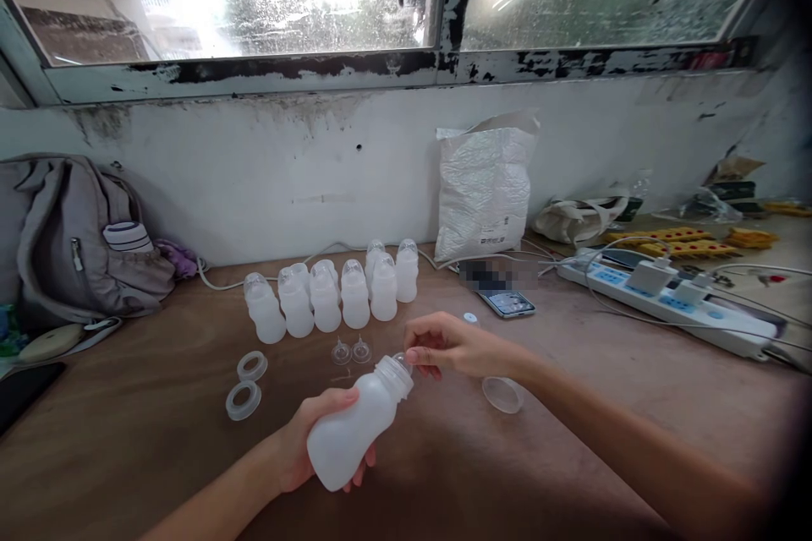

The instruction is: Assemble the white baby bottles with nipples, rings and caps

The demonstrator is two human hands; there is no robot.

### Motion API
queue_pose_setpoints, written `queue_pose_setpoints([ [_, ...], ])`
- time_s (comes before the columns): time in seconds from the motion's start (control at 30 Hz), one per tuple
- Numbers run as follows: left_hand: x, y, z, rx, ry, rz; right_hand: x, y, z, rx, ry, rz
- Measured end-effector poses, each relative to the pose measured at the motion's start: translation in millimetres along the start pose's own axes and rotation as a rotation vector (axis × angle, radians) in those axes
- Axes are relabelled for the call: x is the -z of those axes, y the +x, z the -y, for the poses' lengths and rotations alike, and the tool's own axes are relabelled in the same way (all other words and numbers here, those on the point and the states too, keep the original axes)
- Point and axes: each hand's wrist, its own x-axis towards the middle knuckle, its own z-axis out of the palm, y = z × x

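I see my left hand (304,448) wrapped around a white bottle (359,425), tilted above the tabletop (571,372). My right hand (444,347) pinches a clear nipple (399,360) at the bottle mouth.

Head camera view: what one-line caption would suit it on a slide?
Left hand holds a white bottle tilted; right hand pinches at its mouth.

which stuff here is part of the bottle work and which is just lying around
In use: bottle in left hand; right hand at its neck; finished bottles; rings; teats; clear cap.
Lying about: backpack; phone; power strip; white bag.
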Motion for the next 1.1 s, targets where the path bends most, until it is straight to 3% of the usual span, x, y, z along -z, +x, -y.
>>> queue_pose_setpoints([
  [0.2, 0.9, -1, -1, -0.027, 0.001, 0.026, 3, 1, -4, -0.024, 0.112, -0.019],
  [0.53, 0.6, 0, 2, 0.012, 0.041, 0.037, 0, -1, -3, -0.112, -0.083, 0.045],
  [0.67, -0.9, -1, 1, 0.024, 0.065, 0.041, -2, -1, -2, -0.083, -0.067, 0.071],
  [0.87, -7.6, -2, 1, -0.033, 0.146, 0.038, -10, 1, -11, -0.068, -0.083, -0.016],
  [1.0, -13.5, -2, 4, -0.166, 0.141, 0.002, -15, 1, -14, -0.047, 0.171, -0.114],
  [1.1, -19.5, -4, 6, -0.249, 0.208, 0.036, -23, 0, -9, -0.011, 0.473, -0.024],
])
